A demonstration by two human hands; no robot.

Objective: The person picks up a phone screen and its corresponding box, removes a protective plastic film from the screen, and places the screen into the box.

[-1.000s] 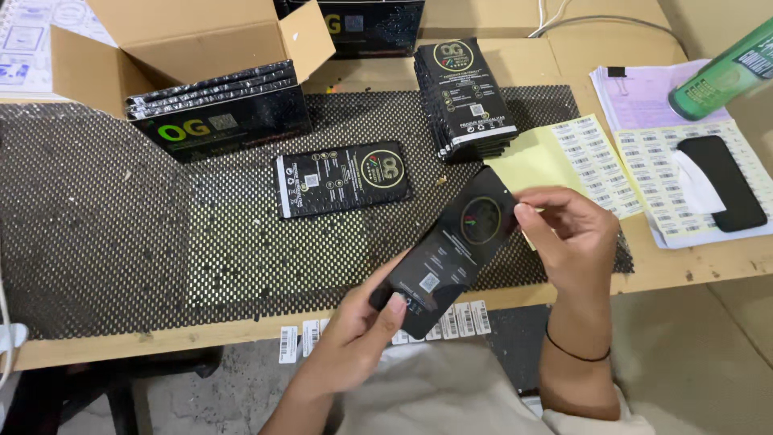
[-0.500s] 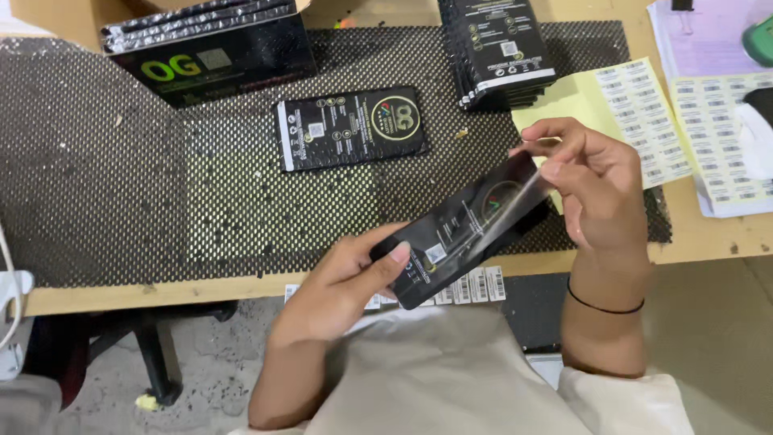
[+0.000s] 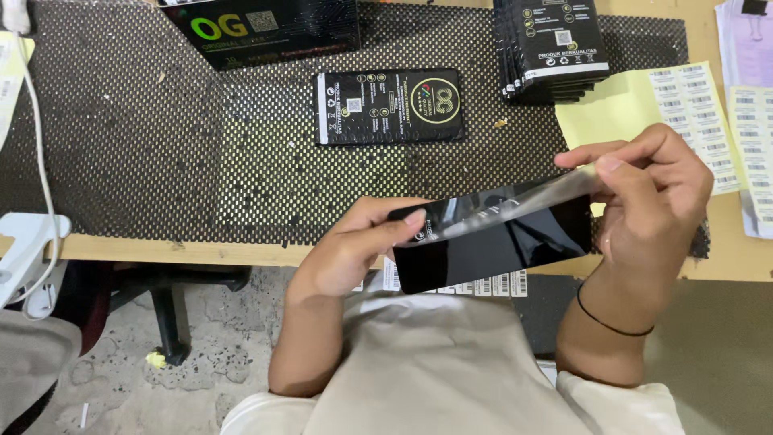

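I hold the black packet (image 3: 499, 246) over the near edge of the table (image 3: 161, 250), above my lap, with open mesh mat (image 3: 161, 145) in front of it. My left hand (image 3: 354, 254) pinches its left end, thumb on top. My right hand (image 3: 652, 197) grips the right end, fingertips (image 3: 608, 165) pinching its clear flap.

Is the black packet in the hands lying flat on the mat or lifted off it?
Lifted: both hands hold the black packet at its ends, over the table edge.

Black mesh mat (image 3: 145, 145), flat black packet (image 3: 390, 106), packet stack (image 3: 551, 44), yellow label sheet (image 3: 644, 109), white cable (image 3: 36, 161)
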